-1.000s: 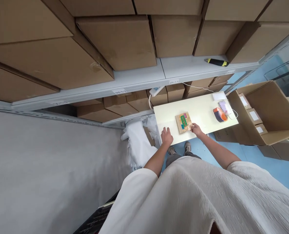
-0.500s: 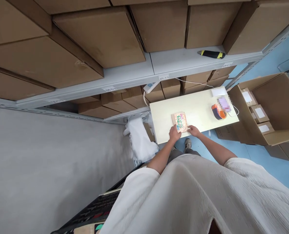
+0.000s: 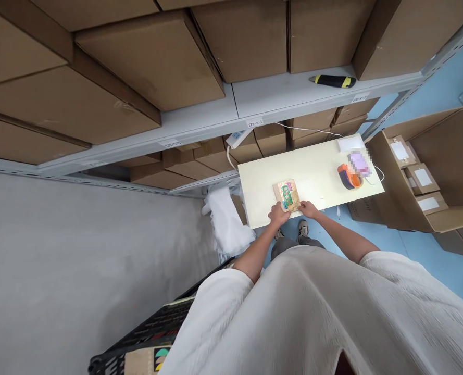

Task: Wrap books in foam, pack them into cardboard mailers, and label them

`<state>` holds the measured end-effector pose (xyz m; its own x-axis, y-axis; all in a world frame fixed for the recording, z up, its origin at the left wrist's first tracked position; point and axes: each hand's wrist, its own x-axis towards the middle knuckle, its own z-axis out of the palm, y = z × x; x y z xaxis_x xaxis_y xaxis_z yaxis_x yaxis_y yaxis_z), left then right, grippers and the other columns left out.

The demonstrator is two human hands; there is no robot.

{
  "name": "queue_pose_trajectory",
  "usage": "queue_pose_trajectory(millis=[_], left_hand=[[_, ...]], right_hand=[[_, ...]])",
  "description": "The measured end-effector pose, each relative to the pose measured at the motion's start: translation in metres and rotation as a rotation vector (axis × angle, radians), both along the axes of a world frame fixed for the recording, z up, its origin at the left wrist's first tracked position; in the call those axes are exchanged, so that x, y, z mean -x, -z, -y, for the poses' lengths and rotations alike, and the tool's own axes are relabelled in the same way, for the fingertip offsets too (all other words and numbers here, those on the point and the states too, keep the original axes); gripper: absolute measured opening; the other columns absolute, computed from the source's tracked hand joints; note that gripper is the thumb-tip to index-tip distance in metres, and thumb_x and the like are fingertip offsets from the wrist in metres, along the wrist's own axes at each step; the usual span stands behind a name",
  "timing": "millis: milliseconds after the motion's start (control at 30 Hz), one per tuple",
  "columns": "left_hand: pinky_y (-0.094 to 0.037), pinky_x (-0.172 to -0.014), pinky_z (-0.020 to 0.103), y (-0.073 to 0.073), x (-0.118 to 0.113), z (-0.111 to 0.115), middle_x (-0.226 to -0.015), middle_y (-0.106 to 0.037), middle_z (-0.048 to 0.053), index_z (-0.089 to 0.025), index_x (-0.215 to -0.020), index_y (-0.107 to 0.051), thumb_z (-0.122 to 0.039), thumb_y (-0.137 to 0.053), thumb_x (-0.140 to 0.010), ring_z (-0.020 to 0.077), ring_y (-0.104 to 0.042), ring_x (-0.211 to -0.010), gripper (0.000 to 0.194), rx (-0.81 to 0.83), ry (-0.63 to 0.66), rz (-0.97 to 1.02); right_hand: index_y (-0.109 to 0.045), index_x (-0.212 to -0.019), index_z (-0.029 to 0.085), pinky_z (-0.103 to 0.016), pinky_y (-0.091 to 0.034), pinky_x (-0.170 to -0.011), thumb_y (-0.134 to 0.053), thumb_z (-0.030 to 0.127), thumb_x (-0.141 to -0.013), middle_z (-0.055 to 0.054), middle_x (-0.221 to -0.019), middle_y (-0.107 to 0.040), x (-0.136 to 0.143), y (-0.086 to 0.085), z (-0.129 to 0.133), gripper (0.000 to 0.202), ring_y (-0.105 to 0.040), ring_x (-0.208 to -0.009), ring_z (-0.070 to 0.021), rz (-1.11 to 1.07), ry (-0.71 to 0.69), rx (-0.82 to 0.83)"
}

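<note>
A small flat cardboard box (image 3: pixel 287 194) lies near the front edge of the pale table (image 3: pixel 260 192). Colourful print in green and pink covers its top and looks shiny. My left hand (image 3: pixel 279 214) grips the box's near left corner, thumb along its near side. At the near right corner, my right hand (image 3: pixel 308 209) has its fingers closed against the box; the fingertips are small and partly hidden. Farther right on the table stands an orange and dark purple tape dispenser (image 3: pixel 348 177), beside a blurred-out lilac item (image 3: pixel 359 162).
Shelves above hold large cardboard boxes (image 3: pixel 149 57) and a black and yellow utility knife (image 3: pixel 335 81). An open carton (image 3: pixel 461 161) with several small labelled boxes stands right. White packing wrap (image 3: pixel 227 219) hangs left of the table; a black crate (image 3: pixel 145 333) is lower left.
My right hand has shifted slightly left, closer against the box's corner. My left hand stays on the box. The whole view has moved slightly with my head.
</note>
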<state>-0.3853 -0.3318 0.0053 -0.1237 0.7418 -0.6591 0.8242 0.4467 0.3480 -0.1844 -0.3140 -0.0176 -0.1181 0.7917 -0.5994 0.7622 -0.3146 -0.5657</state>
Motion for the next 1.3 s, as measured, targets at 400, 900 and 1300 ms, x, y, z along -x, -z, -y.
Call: queue_pose_trajectory(millis=[400,900,1300], left_hand=[[-0.051,-0.120,0.040,0.007,-0.001,0.013,-0.157,-0.052,0.016,-0.025,-0.150,-0.049,-0.028,-0.071,-0.095,0.0290,-0.063,-0.141,0.059,-0.103,-0.037,0.067],[-0.045,-0.126,0.048,0.004,0.002,0.016,-0.183,-0.029,0.012,-0.032,-0.170,-0.044,-0.032,-0.065,-0.098,0.0389,-0.047,-0.159,0.076,-0.023,0.195,0.024],[-0.019,-0.140,0.053,0.014,0.014,0.019,-0.189,-0.013,0.016,-0.026,-0.171,-0.041,-0.028,-0.077,-0.086,0.0427,-0.015,-0.175,0.092,-0.064,0.364,0.103]], right_hand=[[-0.081,-0.098,0.019,-0.032,-0.049,-0.103,-0.056,0.023,-0.102,-0.013,-0.107,-0.074,0.010,0.019,0.006,0.025,-0.062,-0.129,-0.0298,0.213,-0.240,-0.063],[-0.055,-0.151,0.018,-0.053,-0.045,-0.117,-0.064,0.038,-0.100,-0.022,-0.154,-0.054,-0.027,-0.001,-0.019,0.055,-0.052,-0.143,-0.0395,0.380,0.404,-0.044],[-0.053,-0.136,0.028,-0.059,-0.041,-0.118,-0.081,0.041,-0.089,-0.012,-0.132,-0.070,-0.041,-0.003,-0.047,0.057,-0.064,-0.131,-0.0359,0.265,0.446,0.096]])
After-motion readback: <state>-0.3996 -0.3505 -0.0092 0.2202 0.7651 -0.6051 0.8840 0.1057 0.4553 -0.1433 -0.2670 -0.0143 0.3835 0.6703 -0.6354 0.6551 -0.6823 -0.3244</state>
